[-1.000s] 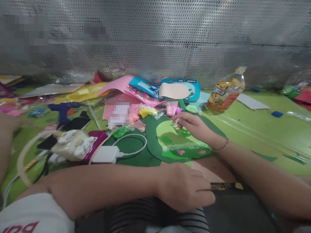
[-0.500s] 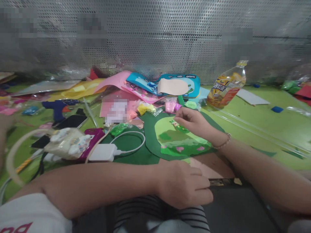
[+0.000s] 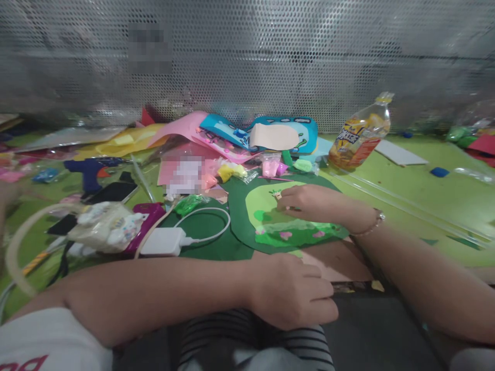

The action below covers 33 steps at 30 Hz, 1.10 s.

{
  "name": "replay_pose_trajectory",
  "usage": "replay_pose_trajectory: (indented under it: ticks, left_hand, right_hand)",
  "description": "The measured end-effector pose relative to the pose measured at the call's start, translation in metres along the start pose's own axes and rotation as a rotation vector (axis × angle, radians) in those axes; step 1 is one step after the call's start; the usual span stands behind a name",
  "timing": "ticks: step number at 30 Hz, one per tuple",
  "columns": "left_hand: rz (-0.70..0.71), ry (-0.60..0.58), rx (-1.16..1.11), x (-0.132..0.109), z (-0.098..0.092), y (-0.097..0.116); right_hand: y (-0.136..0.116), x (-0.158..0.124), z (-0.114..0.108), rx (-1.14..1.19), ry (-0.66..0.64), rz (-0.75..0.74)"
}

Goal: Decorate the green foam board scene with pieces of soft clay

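Green tabletop [image 3: 410, 201]: extends rightward from the right hand [image 3: 315, 203], its near edge by the left hand [image 3: 292, 293]. Bottle [image 3: 359, 139]: beyond the right hand, to its right. Right hand: fingers slightly bent, tips at a small figure [image 3: 277, 195] on the green paper panel [image 3: 238, 214] below; grip cannot be told. Left hand: fingers loosely curled, palm hidden, contents undeterminable. Right forearm: slanting in from the right. Left forearm: crosswise, nearer the body.
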<state>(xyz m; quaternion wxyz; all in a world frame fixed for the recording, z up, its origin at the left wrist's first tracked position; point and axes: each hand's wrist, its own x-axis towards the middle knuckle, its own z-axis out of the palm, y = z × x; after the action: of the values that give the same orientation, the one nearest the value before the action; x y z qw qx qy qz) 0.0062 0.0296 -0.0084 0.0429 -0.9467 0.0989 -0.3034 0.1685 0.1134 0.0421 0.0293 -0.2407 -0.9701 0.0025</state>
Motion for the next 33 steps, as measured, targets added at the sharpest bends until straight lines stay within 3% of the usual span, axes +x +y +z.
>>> replay_pose_trajectory:
  ticks: [10, 24, 33]
  left_hand:
    - [0.0, -0.019, 0.004, 0.0, 0.0, 0.001]
    - [-0.028, -0.106, 0.019, -0.001, -0.004, 0.004]
    - [-0.028, -0.077, 0.011, 0.0, -0.004, 0.002]
  right_hand:
    - [-0.004, 0.007, 0.009, -0.269, -0.081, -0.188]
    - [-0.012, 0.006, 0.011, -0.375, -0.095, -0.092]
    - [0.0, -0.001, 0.008, -0.31, 0.014, -0.073]
